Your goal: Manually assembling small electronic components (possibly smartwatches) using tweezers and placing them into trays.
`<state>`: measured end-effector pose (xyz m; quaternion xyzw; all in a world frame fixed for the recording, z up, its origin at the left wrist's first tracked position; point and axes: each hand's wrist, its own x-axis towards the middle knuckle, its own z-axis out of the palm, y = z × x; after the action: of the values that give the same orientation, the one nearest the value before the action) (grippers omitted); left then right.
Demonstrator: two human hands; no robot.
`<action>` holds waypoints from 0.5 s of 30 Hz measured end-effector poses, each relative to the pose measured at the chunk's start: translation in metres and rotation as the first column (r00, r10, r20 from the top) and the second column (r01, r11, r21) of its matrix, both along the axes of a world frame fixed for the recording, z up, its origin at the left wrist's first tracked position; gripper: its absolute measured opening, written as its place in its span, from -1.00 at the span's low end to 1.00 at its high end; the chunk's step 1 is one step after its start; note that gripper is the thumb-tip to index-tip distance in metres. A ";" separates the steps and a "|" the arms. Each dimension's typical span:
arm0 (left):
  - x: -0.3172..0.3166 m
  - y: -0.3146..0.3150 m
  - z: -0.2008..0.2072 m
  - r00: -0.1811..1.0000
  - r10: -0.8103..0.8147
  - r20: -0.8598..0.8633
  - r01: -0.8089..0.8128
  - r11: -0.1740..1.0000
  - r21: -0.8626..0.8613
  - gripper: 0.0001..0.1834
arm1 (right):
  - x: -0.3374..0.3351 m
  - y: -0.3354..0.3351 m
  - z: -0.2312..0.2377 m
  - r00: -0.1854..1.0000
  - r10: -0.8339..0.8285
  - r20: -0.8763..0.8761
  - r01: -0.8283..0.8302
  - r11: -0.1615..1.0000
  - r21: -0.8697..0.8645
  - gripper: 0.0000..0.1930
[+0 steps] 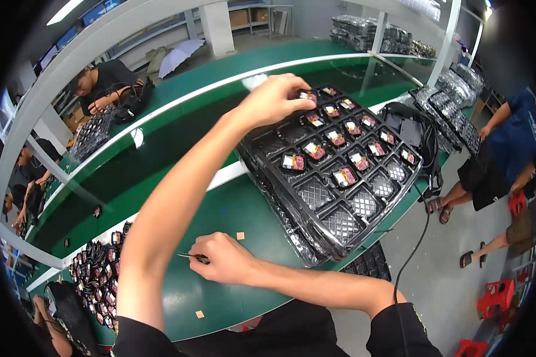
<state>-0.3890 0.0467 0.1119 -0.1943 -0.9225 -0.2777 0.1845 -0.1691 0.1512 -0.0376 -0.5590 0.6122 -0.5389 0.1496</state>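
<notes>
Across the middle, a green bench [178,324], hard and glossy, likely slick. On the bench's right-hand part, set askew, a black tray [315,193] on top of a stack. Looks thin-walled and light for its size, springy rather than rigid, apt to bow if raised by one edge. Best taken by two opposite rims and kept level, fingers clear of the filled pockets. To the left, beyond the left forearm, a heap [98,279] of black pieces, apparently much like those in the tray.

Over the tray's far left corner, the left hand [277,98], thumb and forefinger nearly together, pinching a unit [307,96] at the pocket end of the grip. Seated or just clear of the tray: impossible to tell. Lower, above the bench, the right hand [220,259], fingers curled in around a thin tool [186,255], with the tip poking out leftward.

In the tray's pockets, more small black units with pale and reddish faces. Probably light and stiff-shelled, perhaps delicate across the face; best held by the dark side edges, with gentle pressure. The tool: slim, metallic, probably stiff and easily rolled between fingers, so best gripped well back from the tip. Smallest, on the bench: two tan squares [240,235], flat, likely feather-light.
</notes>
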 end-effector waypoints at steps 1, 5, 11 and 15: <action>-0.016 -0.003 -0.005 0.999 0.025 -0.039 -0.028 0.997 -0.065 -0.46 | 0.005 -0.001 0.004 0.999 0.020 0.029 -0.020 1.000 0.005 -0.83; -0.050 0.002 -0.021 0.981 0.123 0.147 -0.078 0.956 -0.282 -0.55 | 0.007 -0.001 0.001 0.996 0.045 0.077 -0.047 0.998 0.030 -0.85; -0.006 -0.030 -0.024 0.995 0.086 0.041 -0.075 0.974 -0.212 -0.58 | 0.007 0.001 -0.001 1.000 0.000 0.022 0.000 1.000 0.010 -0.83; 0.063 -0.099 -0.022 0.987 0.163 -0.009 -0.163 0.983 -0.085 -0.65 | 0.006 -0.002 0.005 0.999 0.024 -0.029 -0.025 1.000 -0.011 -0.84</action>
<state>-0.3257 -0.0527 0.0894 -0.1262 -0.9462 -0.2217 0.1990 -0.1630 0.1488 -0.0329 -0.5749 0.6044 -0.5324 0.1442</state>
